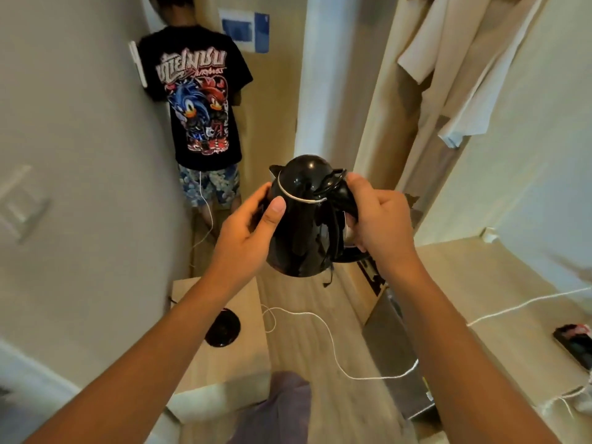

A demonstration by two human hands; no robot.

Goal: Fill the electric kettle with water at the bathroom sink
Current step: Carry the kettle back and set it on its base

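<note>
A glossy black electric kettle [304,225] hangs in the air at the middle of the head view, lid closed, spout pointing away to the left. My left hand [253,219] cups its left side, thumb on the body. My right hand [374,216] is wrapped around the handle on the right. The kettle's round black base [222,328] lies below on a low wooden cabinet [224,299]. No sink or tap is in view.
A person in a black printed T-shirt [195,100] stands ahead at the left wall, back turned. A white cable [320,331] trails across the wooden floor. Clothes [461,59] hang at upper right. A phone [573,344] lies on the right surface.
</note>
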